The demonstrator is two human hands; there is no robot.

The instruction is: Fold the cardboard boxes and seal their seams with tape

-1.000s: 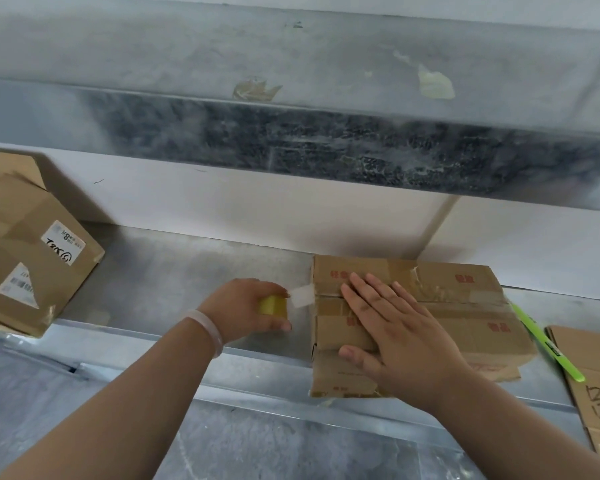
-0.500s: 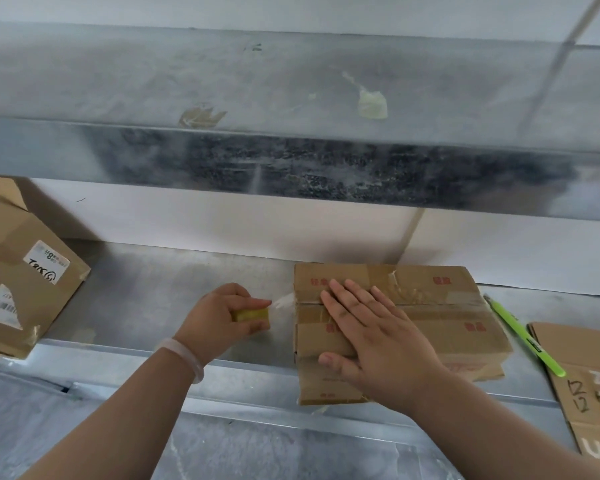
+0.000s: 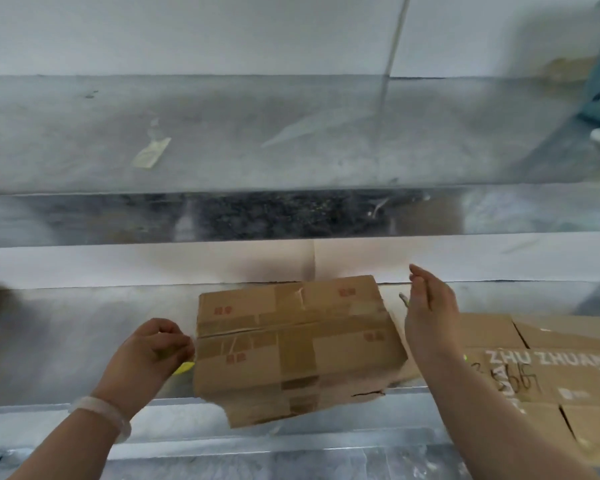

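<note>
box (image 3: pixel 291 344): sat mid tabletop (image 3: pixel 84 327), front flap hanging past the edge, old tape strips across top seam
L hand (image 3: pixel 146 355): my fingers (image 3: pixel 174 341) curled round a yellow tape thing (image 3: pixel 183 368), right at box's left edge
R hand (image 3: pixel 430 310): straight & loose, nothing in it, in the air just right of box
flat cardboard (image 3: pixel 551 368): lay right of box, under my R arm

My metal worktop (image 3: pixel 84 341) carries the taped cardboard box (image 3: pixel 291 344) in the middle, turned a little askew, its near flap hanging over the front edge. Just to its right lies flattened cardboard (image 3: pixel 548 375) with white print and pen scrawl. On the metal shelf (image 3: pixel 291 140) above, a scrap of tape (image 3: pixel 151 153) lies flat.
</note>
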